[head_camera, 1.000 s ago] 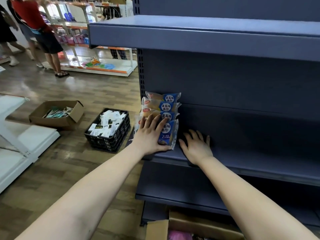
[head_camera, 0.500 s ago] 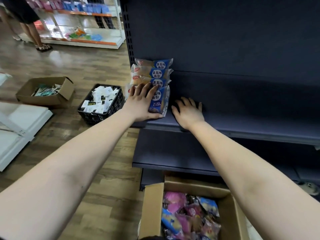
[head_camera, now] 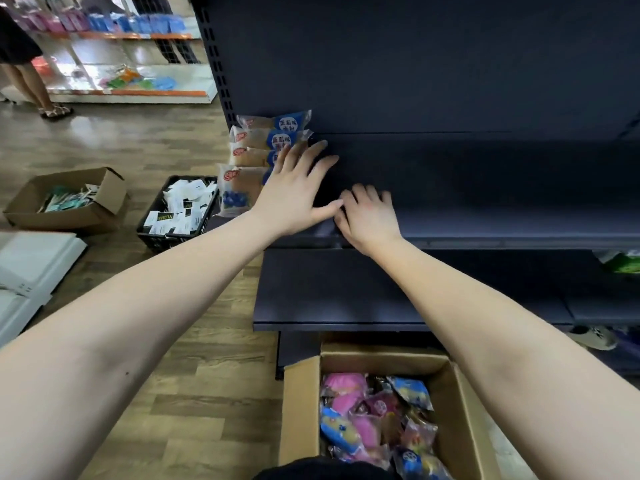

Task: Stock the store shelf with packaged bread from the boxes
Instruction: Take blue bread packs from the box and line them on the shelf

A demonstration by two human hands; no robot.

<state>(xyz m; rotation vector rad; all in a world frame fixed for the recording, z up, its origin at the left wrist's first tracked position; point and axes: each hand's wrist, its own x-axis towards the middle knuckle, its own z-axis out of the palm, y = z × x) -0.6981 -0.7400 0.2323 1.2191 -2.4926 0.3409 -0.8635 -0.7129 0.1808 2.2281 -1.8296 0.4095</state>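
Over the left end of the dark shelf (head_camera: 485, 223), the left grip (head_camera: 294, 194) is spread wide, fingers straight and holding nothing. It reaches across the blue ends of the bread packs (head_camera: 254, 138); whether it touches them I cannot tell. Just beside it the right grip (head_camera: 369, 216) rests on the shelf, loosely bent and empty. Four packs stand one behind another: clear wrappers over tan bread, a red logo at the left, a blue end with a round white label at the right. Each lies lengthwise along the shelf. On the floor below, an open cardboard box (head_camera: 301, 410) holds pink and blue packets.
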